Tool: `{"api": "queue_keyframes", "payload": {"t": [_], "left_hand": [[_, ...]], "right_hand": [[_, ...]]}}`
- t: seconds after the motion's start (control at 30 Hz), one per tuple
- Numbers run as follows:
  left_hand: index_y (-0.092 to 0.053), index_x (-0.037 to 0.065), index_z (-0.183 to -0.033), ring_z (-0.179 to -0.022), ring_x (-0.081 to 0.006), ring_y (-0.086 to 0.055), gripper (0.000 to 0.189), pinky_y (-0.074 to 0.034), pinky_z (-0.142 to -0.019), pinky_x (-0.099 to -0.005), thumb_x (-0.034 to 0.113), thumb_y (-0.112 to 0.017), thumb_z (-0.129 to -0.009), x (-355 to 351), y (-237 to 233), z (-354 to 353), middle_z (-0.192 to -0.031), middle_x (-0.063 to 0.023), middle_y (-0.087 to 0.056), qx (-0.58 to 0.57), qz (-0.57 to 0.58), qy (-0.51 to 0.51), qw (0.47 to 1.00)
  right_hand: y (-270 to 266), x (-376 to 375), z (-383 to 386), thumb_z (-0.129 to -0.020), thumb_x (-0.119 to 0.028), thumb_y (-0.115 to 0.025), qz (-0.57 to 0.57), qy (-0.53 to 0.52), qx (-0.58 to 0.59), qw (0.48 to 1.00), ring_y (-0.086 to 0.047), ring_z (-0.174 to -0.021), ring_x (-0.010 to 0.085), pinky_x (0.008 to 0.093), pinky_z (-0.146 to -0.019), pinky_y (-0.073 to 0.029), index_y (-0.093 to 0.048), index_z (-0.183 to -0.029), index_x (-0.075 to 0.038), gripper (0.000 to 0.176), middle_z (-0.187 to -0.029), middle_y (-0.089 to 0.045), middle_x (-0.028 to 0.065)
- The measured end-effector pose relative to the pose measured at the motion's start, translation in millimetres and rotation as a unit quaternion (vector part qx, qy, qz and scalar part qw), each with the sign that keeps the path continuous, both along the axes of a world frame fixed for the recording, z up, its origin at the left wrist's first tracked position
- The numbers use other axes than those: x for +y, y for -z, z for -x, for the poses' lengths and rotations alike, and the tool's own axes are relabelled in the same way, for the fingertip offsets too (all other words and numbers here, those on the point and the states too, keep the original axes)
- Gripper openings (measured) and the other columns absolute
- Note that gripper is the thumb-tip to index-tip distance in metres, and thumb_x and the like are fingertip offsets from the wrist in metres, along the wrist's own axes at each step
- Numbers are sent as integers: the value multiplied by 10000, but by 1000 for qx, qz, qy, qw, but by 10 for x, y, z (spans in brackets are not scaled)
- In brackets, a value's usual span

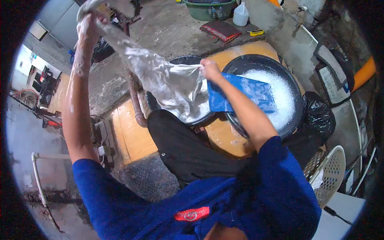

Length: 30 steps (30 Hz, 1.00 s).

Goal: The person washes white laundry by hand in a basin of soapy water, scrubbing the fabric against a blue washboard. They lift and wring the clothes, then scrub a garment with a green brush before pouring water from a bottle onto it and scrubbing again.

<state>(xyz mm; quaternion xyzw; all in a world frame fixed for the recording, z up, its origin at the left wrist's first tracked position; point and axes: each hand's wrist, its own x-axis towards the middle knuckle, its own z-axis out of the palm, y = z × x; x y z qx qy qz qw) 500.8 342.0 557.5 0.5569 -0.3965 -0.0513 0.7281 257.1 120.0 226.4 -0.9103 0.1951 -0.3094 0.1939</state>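
wet cloth (168, 80) over basin (154, 102), suds in tub (294, 120)

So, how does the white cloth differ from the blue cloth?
The white cloth is stretched in the air between the left hand and right hand, its lower end hanging into the left basin; the blue cloth lies unheld over the foamy right basin. The white one is crumpled, the blue one spread flat. Both look wet.

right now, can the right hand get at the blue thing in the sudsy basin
Probably yes: the right hand is right beside the blue thing, which lies uncovered on the suds. But its fingers grip the white cloth, so it must let go first.
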Motion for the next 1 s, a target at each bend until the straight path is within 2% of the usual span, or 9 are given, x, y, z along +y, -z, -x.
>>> {"api": "queue_keyframes", "payload": {"t": [0.2,0.63,0.67,0.73,0.77,0.83,0.87,0.93,1.0], "left_hand": [[-403,20,-1021,-613,-241,-524,197,-488,-557,-429,106,-395,-844,433,455,-364,-725,-137,-489,220,50,-137,965],[-417,-22,-1089,-864,-315,-548,301,-446,-781,-468,171,-400,-859,343,308,263,-981,-216,-537,160,-15,64,985],[-399,-5,-1116,-854,-313,-552,325,-449,-782,-458,195,-399,-860,299,361,212,-983,-214,-540,164,-1,136,977],[-404,-19,-1109,-850,-318,-555,337,-454,-783,-437,216,-377,-869,-20,321,479,-972,-228,-543,205,-28,29,978],[-394,-33,-1111,-849,-333,-558,348,-454,-782,-445,225,-341,-884,-87,386,497,-976,-237,-541,174,-33,46,983],[-359,-44,-1141,-883,-359,-553,359,-454,-787,-456,210,-298,-895,-240,480,532,-985,-248,-533,229,-52,88,968],[-353,-45,-1146,-888,-362,-551,361,-454,-787,-456,209,-295,-895,-299,540,635,-986,-250,-532,224,-51,98,968],[-340,-48,-1155,-897,-369,-548,367,-454,-786,-457,205,-288,-895,-435,636,873,-988,-254,-530,210,-52,118,969],[-327,-51,-1165,-905,-376,-545,373,-454,-786,-459,202,-282,-895,-496,701,995,-990,-258,-528,196,-48,136,970]], "right_hand": [[-946,-427,14,-691,-249,-570,29,-7,-36,999,-570,-744,325,411,-658,-450,-577,-730,-68,185,-755,-578,164],[-554,-790,-513,-700,-162,-580,-71,187,-215,956,-562,-749,298,379,-683,-442,-563,-704,-52,111,-726,-581,144],[-428,-667,-546,-708,-144,-557,-42,148,-234,960,-530,-844,323,398,-762,-411,-555,-825,-45,154,-830,-573,159],[162,-275,-725,-711,-110,-534,281,221,-220,908,-477,-893,351,427,-826,-362,-490,-949,-10,262,-901,-522,186],[189,81,-532,-753,-150,-506,202,66,-264,941,-501,-863,343,433,-787,-386,-499,-956,-27,237,-898,-534,179],[518,685,-504,-765,-154,-453,-174,-76,1,982,-549,-786,297,414,-694,-432,-567,-879,-40,197,-839,-577,146],[657,830,-544,-748,-119,-440,-139,-149,87,975,-548,-794,290,392,-712,-436,-578,-866,-27,204,-831,-581,148],[2207,1000,-971,-738,-102,-426,-154,-118,19,981,-553,-891,286,375,-767,-430,-581,-909,0,253,-876,-579,207],[1809,1351,-729,-752,-105,-428,-312,-75,-14,947,-575,-816,306,366,-711,-452,-575,-891,27,242,-804,-590,203]]}}
